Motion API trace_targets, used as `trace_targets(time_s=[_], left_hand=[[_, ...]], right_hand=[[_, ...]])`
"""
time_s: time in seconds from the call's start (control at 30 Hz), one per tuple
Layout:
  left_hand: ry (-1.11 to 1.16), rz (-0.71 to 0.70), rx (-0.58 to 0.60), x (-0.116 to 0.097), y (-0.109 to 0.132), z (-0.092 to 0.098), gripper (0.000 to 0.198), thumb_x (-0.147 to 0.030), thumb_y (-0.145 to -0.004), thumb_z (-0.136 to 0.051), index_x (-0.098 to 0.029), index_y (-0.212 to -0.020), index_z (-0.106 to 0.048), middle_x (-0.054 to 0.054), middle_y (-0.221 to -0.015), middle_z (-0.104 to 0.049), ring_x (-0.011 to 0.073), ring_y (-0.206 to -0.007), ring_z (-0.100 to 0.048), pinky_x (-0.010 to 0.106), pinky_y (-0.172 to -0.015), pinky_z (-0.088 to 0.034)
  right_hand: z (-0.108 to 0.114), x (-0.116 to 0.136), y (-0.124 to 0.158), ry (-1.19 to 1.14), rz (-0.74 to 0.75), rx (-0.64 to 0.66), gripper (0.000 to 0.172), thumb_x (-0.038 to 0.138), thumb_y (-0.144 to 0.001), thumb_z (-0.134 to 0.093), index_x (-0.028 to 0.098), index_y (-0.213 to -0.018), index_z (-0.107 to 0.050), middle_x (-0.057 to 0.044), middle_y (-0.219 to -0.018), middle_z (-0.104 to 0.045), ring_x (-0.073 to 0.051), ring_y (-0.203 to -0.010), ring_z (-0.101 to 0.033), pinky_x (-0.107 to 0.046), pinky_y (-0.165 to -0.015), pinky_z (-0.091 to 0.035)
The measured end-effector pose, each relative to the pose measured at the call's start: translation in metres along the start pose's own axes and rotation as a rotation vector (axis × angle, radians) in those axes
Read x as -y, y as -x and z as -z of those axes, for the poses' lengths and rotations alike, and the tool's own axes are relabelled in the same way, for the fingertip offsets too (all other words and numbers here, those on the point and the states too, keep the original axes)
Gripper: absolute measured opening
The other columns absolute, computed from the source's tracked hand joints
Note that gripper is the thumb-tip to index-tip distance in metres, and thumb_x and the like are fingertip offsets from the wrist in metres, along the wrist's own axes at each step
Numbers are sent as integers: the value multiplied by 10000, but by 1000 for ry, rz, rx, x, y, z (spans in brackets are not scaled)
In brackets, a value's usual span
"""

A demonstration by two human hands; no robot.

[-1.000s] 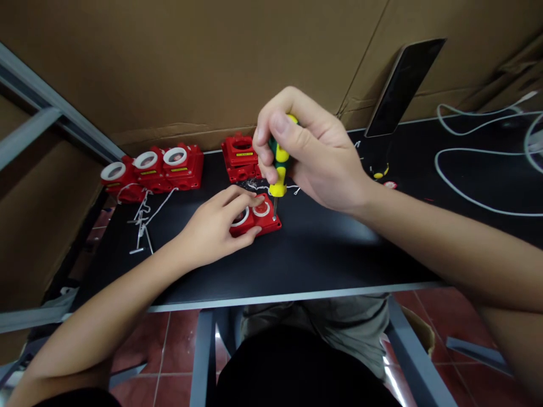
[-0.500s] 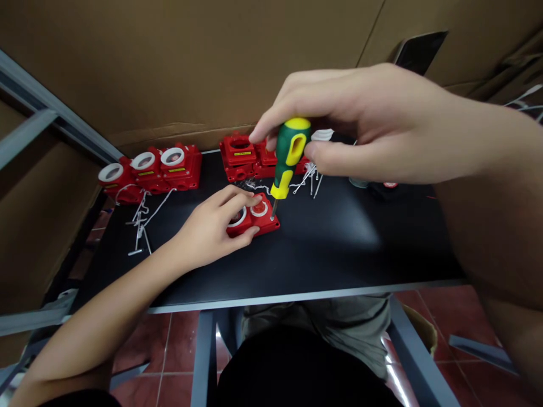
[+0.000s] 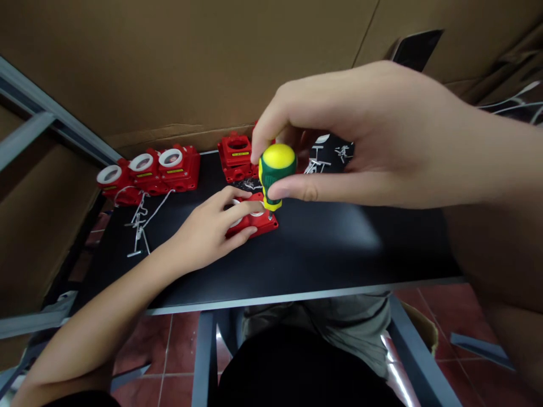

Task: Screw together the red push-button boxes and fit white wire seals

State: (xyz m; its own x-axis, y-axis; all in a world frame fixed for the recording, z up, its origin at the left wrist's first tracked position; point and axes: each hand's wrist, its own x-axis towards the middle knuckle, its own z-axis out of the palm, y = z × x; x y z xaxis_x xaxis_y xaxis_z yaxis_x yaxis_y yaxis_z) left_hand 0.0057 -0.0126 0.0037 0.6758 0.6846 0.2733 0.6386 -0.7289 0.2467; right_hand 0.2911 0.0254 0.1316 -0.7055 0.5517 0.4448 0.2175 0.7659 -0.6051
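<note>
A stubby screwdriver with a green and yellow handle is pinched between the thumb and fingers of my right hand. It stands nearly upright, its short shaft on a screw at the right corner of a flat red housing. Across that housing lies my left hand, thumb along the near side and fingers over the top, gripping it against the black table. One finger reaches close to the screw. Two round white-rimmed openings in the housing are partly covered by the fingers.
Several red units with white rings stand at the back left, with small metal T-shaped rods on white cords before them. More red housings stand behind my hands. Small screws lie at the back right. A cardboard wall rises behind.
My right hand has come lower and tipped the screwdriver more upright, its handle moving left and down. A left finger has stretched toward the screw. The housing stays in place.
</note>
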Motion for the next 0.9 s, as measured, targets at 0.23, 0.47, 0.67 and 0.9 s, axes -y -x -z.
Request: trace_targets(time_s=[0.23,0.47,0.67,0.9], left_hand=[[-81,-56,8,0,0,-1,296,-262,-1212,-619,-302,-1448,-795,136,-1487,-686,305,-1289,-753,457,-1091,-681],[-96,-65,17,-1,0,2,272,-280,-1210,-631,-275,-1409,-815,161,-1500,-675,340,-1353,-726,558,-1184,-660],[-83,-38,35,-3,-1,4,288,-273,-1197,-637,-306,-1414,-823,124,-1394,-692,317,-1290,-734,522,-1162,-666],[-89,-66,23,-3,-2,4,292,-264,-1200,-613,-277,-1405,-821,140,-1381,-692,325,-1296,-728,523,-1163,-664]], right_hand=[[-4,-7,-1,-11,20,-79,389,234,-881,-1009,259,-713,-659,82,-660,-584,-70,-615,-467,-166,-454,-337],[-6,-8,-2,133,2,-63,434,113,-828,-1058,258,-764,-654,114,-641,-584,-60,-575,-427,-207,-458,-275],[-7,-7,3,34,-19,-50,354,64,-836,-1040,241,-838,-733,113,-713,-598,-65,-622,-409,-200,-508,-310],[-8,-5,-1,55,-22,-56,412,-32,-801,-1004,229,-790,-686,134,-688,-561,-56,-626,-379,-160,-551,-352]])
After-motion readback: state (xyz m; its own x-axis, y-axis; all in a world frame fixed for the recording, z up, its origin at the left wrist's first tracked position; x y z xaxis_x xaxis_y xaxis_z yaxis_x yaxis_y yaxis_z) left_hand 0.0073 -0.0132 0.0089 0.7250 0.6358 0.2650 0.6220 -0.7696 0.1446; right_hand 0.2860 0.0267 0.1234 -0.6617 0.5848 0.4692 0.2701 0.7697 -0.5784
